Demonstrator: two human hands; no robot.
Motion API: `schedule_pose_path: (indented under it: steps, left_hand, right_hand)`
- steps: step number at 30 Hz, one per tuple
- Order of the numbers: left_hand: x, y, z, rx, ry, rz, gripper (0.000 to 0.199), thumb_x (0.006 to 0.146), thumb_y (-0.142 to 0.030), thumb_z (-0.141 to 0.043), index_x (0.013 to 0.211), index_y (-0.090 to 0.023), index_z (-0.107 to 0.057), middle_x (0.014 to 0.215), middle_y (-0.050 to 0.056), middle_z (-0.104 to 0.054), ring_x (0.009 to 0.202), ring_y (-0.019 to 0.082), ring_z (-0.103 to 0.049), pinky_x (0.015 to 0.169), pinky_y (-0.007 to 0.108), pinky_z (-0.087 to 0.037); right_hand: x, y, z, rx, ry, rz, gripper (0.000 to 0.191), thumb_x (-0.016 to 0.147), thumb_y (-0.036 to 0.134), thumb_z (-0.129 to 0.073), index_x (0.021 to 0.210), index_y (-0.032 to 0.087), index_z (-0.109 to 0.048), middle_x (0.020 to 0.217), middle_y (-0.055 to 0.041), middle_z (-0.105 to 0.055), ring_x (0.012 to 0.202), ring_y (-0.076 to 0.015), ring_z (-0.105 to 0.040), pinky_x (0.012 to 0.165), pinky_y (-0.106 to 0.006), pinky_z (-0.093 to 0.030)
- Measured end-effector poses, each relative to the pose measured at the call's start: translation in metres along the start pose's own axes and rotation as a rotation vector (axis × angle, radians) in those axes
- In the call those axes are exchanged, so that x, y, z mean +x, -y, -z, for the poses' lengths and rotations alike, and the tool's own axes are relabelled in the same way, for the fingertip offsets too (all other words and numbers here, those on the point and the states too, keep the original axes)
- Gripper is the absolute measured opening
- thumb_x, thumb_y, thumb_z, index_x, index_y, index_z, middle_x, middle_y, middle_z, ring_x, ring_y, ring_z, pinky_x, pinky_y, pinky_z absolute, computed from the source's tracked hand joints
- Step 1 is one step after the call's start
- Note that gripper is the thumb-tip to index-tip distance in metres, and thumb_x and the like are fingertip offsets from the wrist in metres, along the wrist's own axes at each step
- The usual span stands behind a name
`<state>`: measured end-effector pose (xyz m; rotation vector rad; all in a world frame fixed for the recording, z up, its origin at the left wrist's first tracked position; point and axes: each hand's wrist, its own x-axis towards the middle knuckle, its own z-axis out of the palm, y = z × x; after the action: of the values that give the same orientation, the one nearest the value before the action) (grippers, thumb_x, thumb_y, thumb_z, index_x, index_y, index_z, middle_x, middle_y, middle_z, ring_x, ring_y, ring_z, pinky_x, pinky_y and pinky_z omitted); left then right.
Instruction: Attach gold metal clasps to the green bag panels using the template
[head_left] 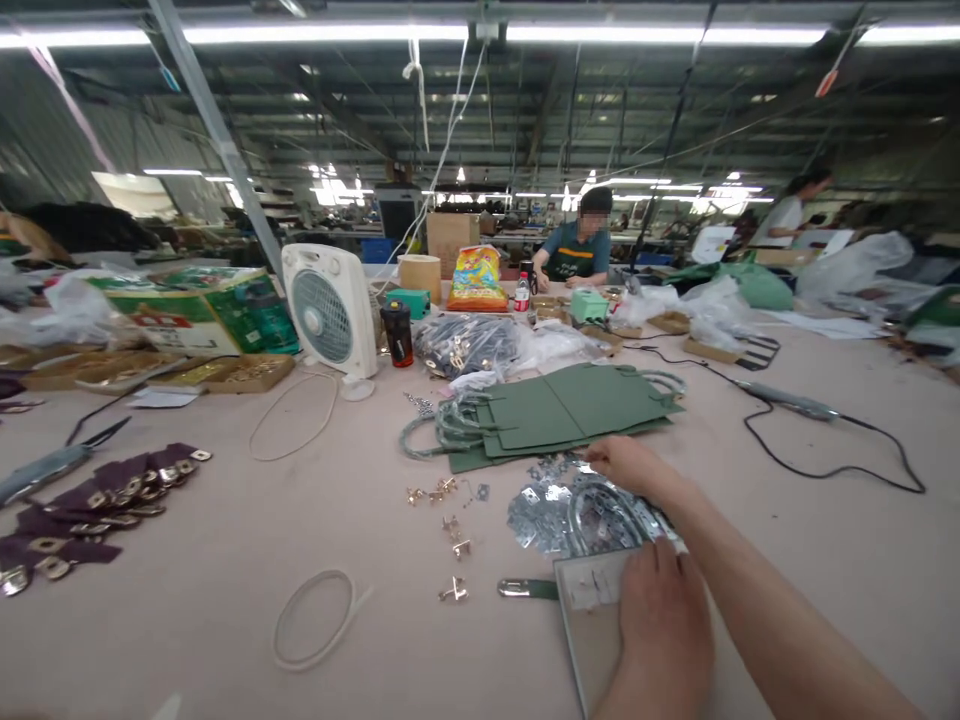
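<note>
My left hand (666, 610) lies flat over the top part of a beige-backed bag panel (589, 640), its fingers along the upper edge. Thin metal prongs show on the panel beside it. A clear-wrapped loop handle (576, 515) rises from that edge, and a green strap (541, 589) with a metal tip sticks out at the left. Beyond, my right hand (628, 466) is at the far edge of a pile of small metal plates (536, 515). Its fingers are bent together; whatever they hold is too small to make out.
Green bag panels with handles (555, 410) lie stacked behind the plates. Gold-coloured fittings (454, 590) are scattered to the left, near a coiled white tube (315, 620). Purple tabs (112, 500), a fan (326, 310) and a corded tool (795, 400) lie farther out. A co-worker (581, 250) sits opposite.
</note>
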<state>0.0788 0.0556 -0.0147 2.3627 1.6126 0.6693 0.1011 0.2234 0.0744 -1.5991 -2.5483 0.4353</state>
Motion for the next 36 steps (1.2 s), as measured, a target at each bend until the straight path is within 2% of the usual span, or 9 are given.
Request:
schedule_pose_path:
  steps: [2, 7, 11, 15, 19, 23, 28, 36]
  left_hand:
    - [-0.005, 0.001, 0.001, 0.028, -0.036, 0.035, 0.023, 0.105, -0.023, -0.047, 0.120, -0.016, -0.063, 0.112, 0.012, -0.060, 0.102, 0.028, -0.058, 0.079, 0.042, -0.049]
    - [-0.009, 0.001, 0.005, 0.078, -0.109, 0.018, 0.014, 0.102, -0.023, -0.057, 0.112, -0.018, -0.065, 0.108, 0.008, -0.059, 0.100, 0.025, -0.058, 0.078, 0.039, -0.048]
    - [-0.008, 0.001, 0.003, 0.080, -0.147, 0.015, 0.014, 0.100, -0.025, -0.062, 0.112, -0.019, -0.064, 0.107, 0.006, -0.060, 0.097, 0.025, -0.058, 0.077, 0.040, -0.047]
    - [-0.008, 0.000, 0.001, 0.089, -0.176, 0.026, 0.016, 0.099, -0.026, -0.064, 0.113, -0.019, -0.064, 0.108, 0.006, -0.060, 0.096, 0.025, -0.057, 0.078, 0.041, -0.047]
    - [-0.008, 0.000, 0.003, 0.089, -0.185, 0.026, 0.018, 0.097, -0.025, -0.067, 0.114, -0.019, -0.063, 0.106, 0.005, -0.061, 0.095, 0.024, -0.057, 0.079, 0.041, -0.047]
    - [-0.007, 0.000, 0.003, 0.083, -0.196, 0.011, 0.013, 0.098, -0.024, -0.065, 0.109, -0.020, -0.062, 0.106, 0.005, -0.061, 0.096, 0.024, -0.058, 0.079, 0.040, -0.047]
    - [-0.006, -0.001, 0.006, 0.088, -0.196, 0.004, 0.011, 0.096, -0.023, -0.067, 0.105, -0.020, -0.062, 0.104, 0.005, -0.061, 0.095, 0.024, -0.058, 0.078, 0.040, -0.047]
    - [-0.006, -0.003, 0.015, 0.116, -0.155, -0.010, 0.008, 0.097, -0.021, -0.064, 0.104, -0.019, -0.061, 0.103, 0.005, -0.060, 0.095, 0.024, -0.058, 0.078, 0.037, -0.047]
  right_hand:
    - [-0.005, -0.010, 0.001, 0.033, 0.017, 0.009, 0.025, 0.085, 0.017, -0.064, 0.100, 0.021, -0.084, 0.102, -0.0073, -0.083, 0.098, -0.0240, -0.077, 0.083, -0.025, -0.052]
    - [-0.005, -0.027, 0.004, 0.048, -0.012, -0.016, 0.029, 0.080, 0.012, -0.062, 0.096, 0.022, -0.084, 0.096, -0.0056, -0.083, 0.092, -0.0236, -0.077, 0.078, -0.024, -0.052]
    - [0.001, -0.040, 0.008, 0.037, -0.009, -0.041, 0.027, 0.074, 0.010, -0.067, 0.090, 0.023, -0.084, 0.088, -0.0044, -0.083, 0.087, -0.0236, -0.077, 0.074, -0.024, -0.051]
    - [0.008, -0.056, 0.011, 0.033, -0.012, -0.056, 0.026, 0.073, 0.012, -0.071, 0.091, 0.024, -0.084, 0.091, -0.0048, -0.083, 0.088, -0.0244, -0.077, 0.077, -0.025, -0.052]
    - [0.011, -0.075, 0.012, 0.018, -0.011, -0.103, 0.023, 0.074, 0.015, -0.071, 0.090, 0.025, -0.084, 0.092, -0.0063, -0.083, 0.089, -0.0255, -0.076, 0.079, -0.028, -0.053]
    - [0.011, -0.089, 0.011, 0.019, 0.032, -0.106, 0.018, 0.072, 0.016, -0.073, 0.084, 0.023, -0.084, 0.085, -0.0073, -0.082, 0.084, -0.0256, -0.075, 0.076, -0.028, -0.052]
    - [0.016, -0.092, 0.005, 0.083, 0.123, -0.016, 0.035, 0.062, 0.015, -0.081, 0.095, 0.027, -0.084, 0.092, -0.0006, -0.082, 0.083, -0.0218, -0.074, 0.071, -0.024, -0.051]
    - [0.024, -0.108, -0.007, 0.232, 0.161, 0.014, 0.034, 0.068, 0.028, -0.085, 0.102, 0.022, -0.081, 0.096, -0.0020, -0.081, 0.088, -0.0212, -0.073, 0.078, -0.025, -0.055]
